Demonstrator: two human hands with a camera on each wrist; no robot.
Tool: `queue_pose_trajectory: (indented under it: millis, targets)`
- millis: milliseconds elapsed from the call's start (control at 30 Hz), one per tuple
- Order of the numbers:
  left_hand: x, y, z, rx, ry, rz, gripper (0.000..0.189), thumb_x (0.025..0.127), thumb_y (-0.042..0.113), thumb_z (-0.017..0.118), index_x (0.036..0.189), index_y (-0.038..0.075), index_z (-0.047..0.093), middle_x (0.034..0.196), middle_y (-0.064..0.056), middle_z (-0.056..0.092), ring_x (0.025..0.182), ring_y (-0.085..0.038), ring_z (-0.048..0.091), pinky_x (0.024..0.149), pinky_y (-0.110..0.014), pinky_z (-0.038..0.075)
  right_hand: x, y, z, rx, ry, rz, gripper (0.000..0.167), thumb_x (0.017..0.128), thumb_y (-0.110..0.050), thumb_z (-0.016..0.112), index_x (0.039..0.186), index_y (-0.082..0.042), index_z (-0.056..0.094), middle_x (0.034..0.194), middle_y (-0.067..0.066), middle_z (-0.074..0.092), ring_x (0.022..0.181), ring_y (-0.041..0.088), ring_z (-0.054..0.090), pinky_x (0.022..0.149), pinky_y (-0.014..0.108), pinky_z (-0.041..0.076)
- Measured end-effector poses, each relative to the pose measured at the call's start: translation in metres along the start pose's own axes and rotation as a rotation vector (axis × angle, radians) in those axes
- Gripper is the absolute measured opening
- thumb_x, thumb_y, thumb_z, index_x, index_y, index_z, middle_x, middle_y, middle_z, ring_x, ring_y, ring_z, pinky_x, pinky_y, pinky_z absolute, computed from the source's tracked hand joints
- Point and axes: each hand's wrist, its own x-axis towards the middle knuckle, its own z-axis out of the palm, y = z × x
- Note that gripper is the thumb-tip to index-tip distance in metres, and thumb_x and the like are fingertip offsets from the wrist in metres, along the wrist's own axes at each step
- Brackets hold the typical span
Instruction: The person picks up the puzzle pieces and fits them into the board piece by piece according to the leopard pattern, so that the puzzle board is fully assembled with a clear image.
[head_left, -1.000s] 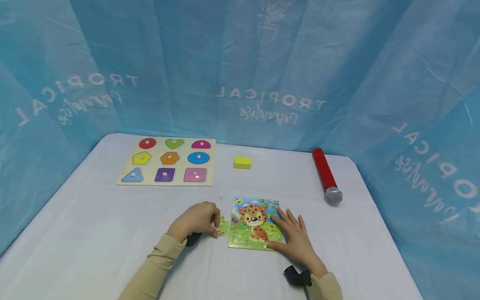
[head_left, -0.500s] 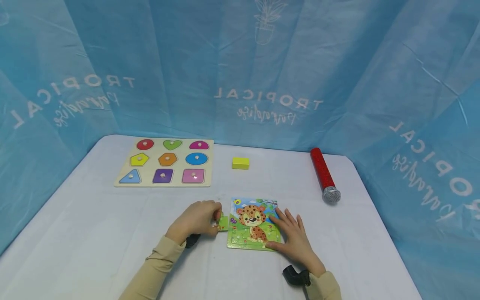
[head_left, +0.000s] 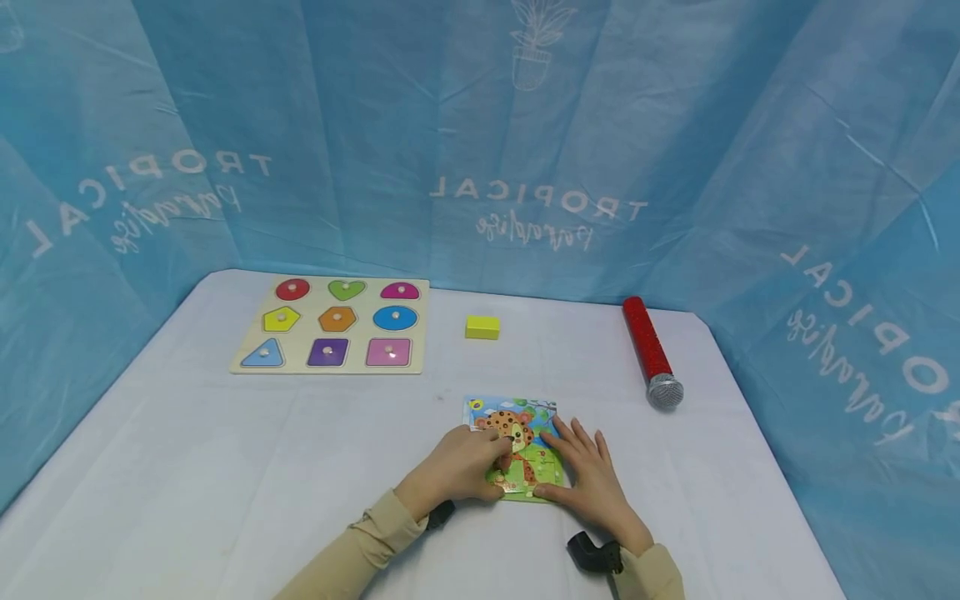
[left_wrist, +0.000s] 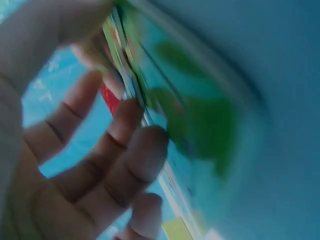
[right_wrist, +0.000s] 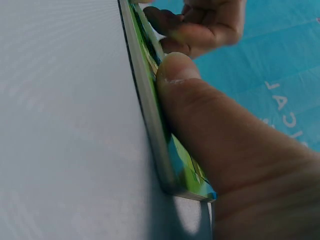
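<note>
A leopard jigsaw puzzle (head_left: 544, 468) lies flat on the table, its lower left part covered by my left hand (head_left: 462, 468). That hand pinches a green puzzle piece (head_left: 512, 478) over the picture, with the thumb near the board's front edge. Whether the piece touches the board I cannot tell. At the right side of the puzzle, my right hand (head_left: 592, 486) rests with its fingers spread and extended. The right thumb (right_wrist: 187, 92) lies on the puzzle's front edge in the right wrist view. The left wrist view is blurred, with the left fingers (left_wrist: 140, 160) beside the board's picture.
On the white table (head_left: 300, 467), a wooden shape puzzle board (head_left: 297, 343) lies at the back left. A yellow block (head_left: 482, 327) is at the back middle, and a red microphone (head_left: 649, 350) at the back right. A blue curtain (head_left: 480, 133) surrounds the table.
My left hand has picked up the green puzzle piece from beside the leopard puzzle and moved right, over the puzzle's lower left. The right hand has stayed in place.
</note>
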Motion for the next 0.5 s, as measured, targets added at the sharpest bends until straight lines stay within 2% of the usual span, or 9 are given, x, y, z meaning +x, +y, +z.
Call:
queue_pose_trajectory:
  millis: [167, 333, 433, 500]
  targets:
    - [0.008, 0.009, 0.004, -0.008, -0.026, -0.012, 0.025, 0.074, 0.043, 0.08, 0.087, 0.026, 0.067, 0.082, 0.01, 0.057, 0.065, -0.001, 0.049, 0.058, -0.02, 0.038, -0.001, 0.003, -0.001, -0.006, 0.01, -0.014, 0.081, 0.071, -0.045, 0.081, 0.141, -0.016, 0.052, 0.155, 0.01, 0.037, 0.145, 0.042, 0.025, 0.114, 0.065, 0.006]
    - [0.006, 0.007, 0.0, -0.052, -0.067, -0.006, 0.023, 0.078, 0.041, 0.078, 0.094, 0.026, 0.073, 0.094, 0.007, 0.063, 0.078, -0.007, 0.059, 0.066, -0.025, 0.047, 0.0, 0.003, 0.0, 0.009, 0.023, -0.036, 0.083, 0.071, -0.046, 0.081, 0.142, -0.014, 0.05, 0.155, 0.01, 0.037, 0.145, 0.042, 0.026, 0.114, 0.065, 0.007]
    - [0.001, 0.012, -0.005, -0.012, -0.092, -0.021, 0.025, 0.081, 0.039, 0.076, 0.102, 0.028, 0.075, 0.102, 0.006, 0.065, 0.087, -0.012, 0.062, 0.069, -0.029, 0.049, 0.0, 0.003, 0.002, 0.005, 0.046, -0.052, 0.085, 0.07, -0.047, 0.081, 0.142, -0.012, 0.05, 0.153, 0.011, 0.04, 0.143, 0.043, 0.029, 0.113, 0.065, 0.009]
    - [-0.002, 0.019, -0.01, 0.054, -0.105, -0.023, 0.029, 0.081, 0.04, 0.074, 0.109, 0.03, 0.074, 0.11, 0.006, 0.066, 0.093, -0.015, 0.061, 0.073, -0.033, 0.049, 0.0, 0.004, 0.002, 0.005, 0.052, -0.05, 0.086, 0.07, -0.047, 0.081, 0.142, -0.011, 0.05, 0.153, 0.011, 0.041, 0.143, 0.043, 0.029, 0.113, 0.065, 0.01]
